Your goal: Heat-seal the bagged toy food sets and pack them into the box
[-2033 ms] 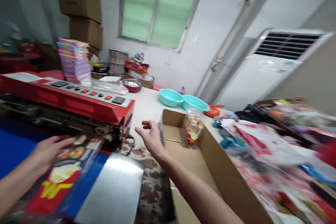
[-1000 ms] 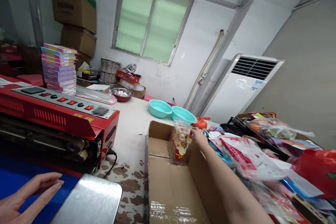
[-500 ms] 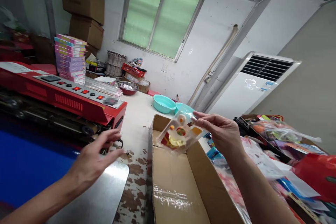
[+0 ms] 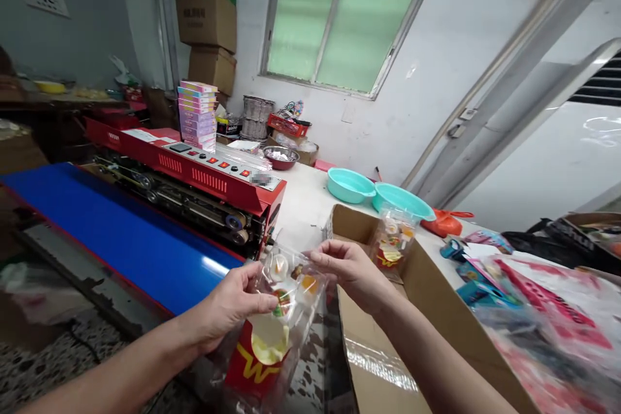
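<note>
A clear plastic bag of toy food (image 4: 269,336) is held low in front of me. A red fries carton with a yellow zigzag, an egg shape and other small pieces show through it. My left hand (image 4: 228,307) grips its left side, thumb across the front. The fingers of my right hand (image 4: 354,272) pinch its upper right edge. A second clear bag (image 4: 392,239) of similar pieces leans upright at the far end of the open cardboard box (image 4: 427,297), just beyond my right hand.
On my left is a red sealing machine (image 4: 194,171) with a blue conveyor belt (image 4: 121,226). Two turquoise basins (image 4: 349,186) stand behind the box. Plastic packages (image 4: 553,310) are heaped at right. Stacked pink and purple boxes (image 4: 198,116) stand behind the machine.
The bag that my right hand held over the box now leans inside it. Both hands are now on another bag. My left hand has closed, and the view has swung left.
</note>
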Motion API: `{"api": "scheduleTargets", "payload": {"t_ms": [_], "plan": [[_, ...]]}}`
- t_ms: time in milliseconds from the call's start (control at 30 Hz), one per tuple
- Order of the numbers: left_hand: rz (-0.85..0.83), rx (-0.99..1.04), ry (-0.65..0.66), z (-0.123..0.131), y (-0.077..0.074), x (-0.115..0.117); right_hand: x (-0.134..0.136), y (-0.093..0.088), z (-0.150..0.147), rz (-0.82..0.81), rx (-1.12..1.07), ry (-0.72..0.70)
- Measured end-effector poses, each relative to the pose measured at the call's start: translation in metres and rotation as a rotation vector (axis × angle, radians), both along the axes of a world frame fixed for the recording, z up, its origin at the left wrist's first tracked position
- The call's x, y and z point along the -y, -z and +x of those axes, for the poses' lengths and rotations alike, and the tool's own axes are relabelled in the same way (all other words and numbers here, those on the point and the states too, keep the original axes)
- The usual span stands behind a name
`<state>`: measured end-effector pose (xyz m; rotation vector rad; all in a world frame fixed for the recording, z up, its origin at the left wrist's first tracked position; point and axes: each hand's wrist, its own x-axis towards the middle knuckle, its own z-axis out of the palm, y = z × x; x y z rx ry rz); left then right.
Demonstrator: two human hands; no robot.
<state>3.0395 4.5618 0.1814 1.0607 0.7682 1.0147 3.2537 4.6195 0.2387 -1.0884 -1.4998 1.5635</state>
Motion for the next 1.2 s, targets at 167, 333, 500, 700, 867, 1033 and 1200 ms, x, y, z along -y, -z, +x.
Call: {"api": "scheduleTargets", "payload": {"t_ms": [167,333,500,700,867,1033,1200], "plan": [[-0.117,0.061,-0.079,-0.016,0.010,-0.003,-0.006,0.019,-0.028,-0.051,0.000,-0.036],[-0.145,0.003,-0.268,-0.024,0.004,-0.032,-0.007,0.030,-0.049,0.016,0.051,0.028],[-0.145,-0.067,-0.392,-0.026,0.007,-0.051,-0.013,0.042,-0.058,0.029,0.047,0.114],[-0.101,-0.067,-0.501,-0.029,0.021,-0.069,-0.023,0.055,-0.067,0.032,0.017,0.115],[-0.166,-0.124,-0.471,-0.038,0.023,-0.074,-0.034,0.059,-0.076,0.005,-0.013,0.190],[-0.237,-0.184,-0.411,-0.049,0.023,-0.061,-0.057,0.065,-0.079,-0.066,-0.013,0.267],[-0.263,-0.142,-0.506,-0.063,0.027,-0.068,-0.082,0.080,-0.099,-0.069,-0.002,0.274]]}}
